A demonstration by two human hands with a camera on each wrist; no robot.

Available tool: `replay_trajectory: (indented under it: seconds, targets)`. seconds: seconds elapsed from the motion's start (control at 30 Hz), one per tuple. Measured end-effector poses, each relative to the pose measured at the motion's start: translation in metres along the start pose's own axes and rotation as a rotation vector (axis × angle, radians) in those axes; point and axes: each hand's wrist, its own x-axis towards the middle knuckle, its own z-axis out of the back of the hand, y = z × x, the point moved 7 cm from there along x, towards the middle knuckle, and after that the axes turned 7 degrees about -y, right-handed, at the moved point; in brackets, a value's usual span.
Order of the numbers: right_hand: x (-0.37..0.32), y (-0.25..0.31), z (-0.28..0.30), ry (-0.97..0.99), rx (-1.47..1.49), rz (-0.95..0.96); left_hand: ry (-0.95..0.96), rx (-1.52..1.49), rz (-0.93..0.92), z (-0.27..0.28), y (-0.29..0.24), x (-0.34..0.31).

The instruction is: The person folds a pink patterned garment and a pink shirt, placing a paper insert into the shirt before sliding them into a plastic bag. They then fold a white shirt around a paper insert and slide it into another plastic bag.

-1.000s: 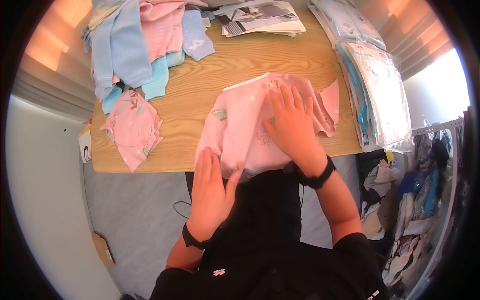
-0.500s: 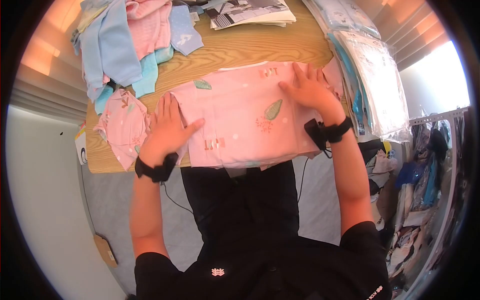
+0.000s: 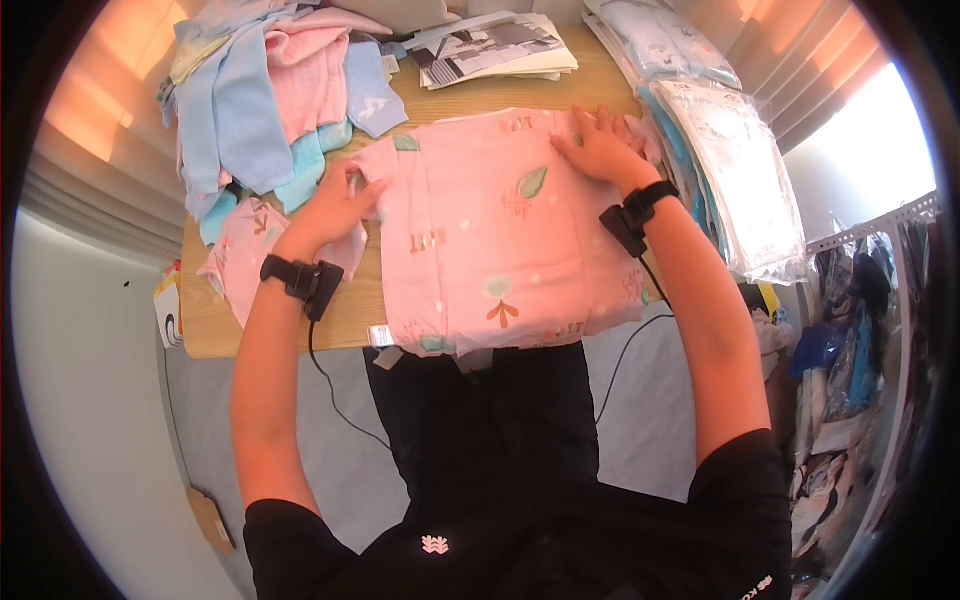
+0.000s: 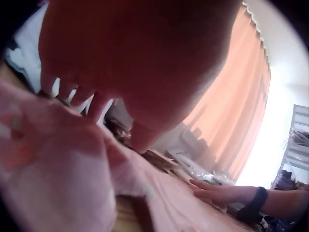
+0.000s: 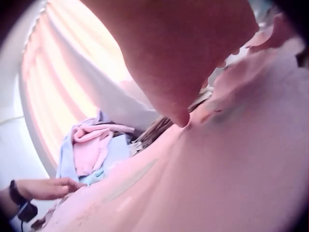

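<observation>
A pink garment (image 3: pixel 490 230) with leaf prints lies spread flat on the wooden table (image 3: pixel 280 335), its lower hem hanging over the near edge. My left hand (image 3: pixel 338 205) rests at the garment's left sleeve, fingertips down on the pink cloth (image 4: pixel 58 159). My right hand (image 3: pixel 598 150) lies flat, fingers straight, on the upper right part of the garment by its far edge. The right wrist view shows that palm (image 5: pixel 183 53) close above the pink cloth (image 5: pixel 217 164), with the left hand (image 5: pixel 48 187) far across it.
A pile of blue and pink clothes (image 3: pixel 260 100) fills the table's far left, with a small pink folded piece (image 3: pixel 245 265) nearer. Papers (image 3: pixel 495 48) lie at the back. Plastic-bagged garments (image 3: pixel 720 150) stack along the right edge. Clothes clutter the floor (image 3: pixel 850 330) at right.
The garment has been unfolded to full length, its hem now over the near edge. Both hands moved farther up the table, the left to the sleeve, the right to the top right.
</observation>
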Motion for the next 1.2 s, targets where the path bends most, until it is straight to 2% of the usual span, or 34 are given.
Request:
replay_trajectory:
  seconds: [0.07,0.1,0.13,0.2,0.23,0.27,0.33,0.43,0.47,0.57,0.67,0.7,0.77,0.87,0.97,1.07,1.2]
  targets:
    - [-0.014,0.010,0.015,-0.190,-0.130,0.118,-0.143,0.331,-0.192,0.015,-0.018,-0.009]
    - [-0.030,0.022,0.022,-0.226,-0.084,0.193,-0.218,0.494,-0.288,0.021,-0.028,-0.016]
    - [-0.053,0.037,0.031,-0.261,-0.040,0.271,-0.167,0.381,-0.286,0.021,-0.039,-0.021]
    - [-0.095,0.063,0.034,-0.112,0.123,0.265,-0.053,0.156,-0.274,0.014,-0.059,-0.033]
    - [-0.111,0.074,0.027,-0.033,0.120,0.294,-0.021,0.185,-0.362,0.008,-0.058,-0.028]
    - [-0.123,0.082,0.022,0.042,0.118,0.323,0.054,0.180,-0.298,0.003,-0.052,-0.018]
    - [-0.133,0.088,0.005,0.014,0.157,0.334,0.200,0.182,-0.178,-0.005,-0.048,0.003]
    - [-0.128,0.093,0.006,-0.010,0.148,0.327,0.121,0.064,-0.291,-0.008,-0.024,0.035]
    - [-0.126,0.094,0.009,-0.003,0.127,0.327,0.168,-0.064,-0.207,-0.007,-0.015,0.040]
    - [-0.105,0.094,0.022,-0.053,0.383,0.380,0.327,-0.535,0.010,0.008,0.005,0.044]
    - [-0.061,0.095,0.026,0.185,1.223,0.153,0.501,-1.072,-0.034,0.017,0.017,0.046]
    - [-0.047,0.101,0.038,0.208,1.400,0.094,0.564,-1.172,0.013,0.019,0.025,0.050]
    - [-0.020,0.117,0.065,0.251,1.753,-0.042,0.571,-1.175,-0.001,0.019,0.027,0.052]
    - [0.023,0.133,0.056,0.285,1.885,-0.216,0.578,-1.217,0.021,0.023,0.032,0.048]
    - [0.051,0.137,0.032,0.318,1.992,-0.478,0.590,-1.264,0.030,0.025,0.038,0.050]
    - [0.069,0.140,0.016,0.329,2.019,-0.515,0.593,-1.298,0.031,0.024,0.039,0.049]
    - [0.073,0.158,0.005,0.452,1.958,-0.569,0.599,-1.306,0.057,0.023,0.041,0.051]
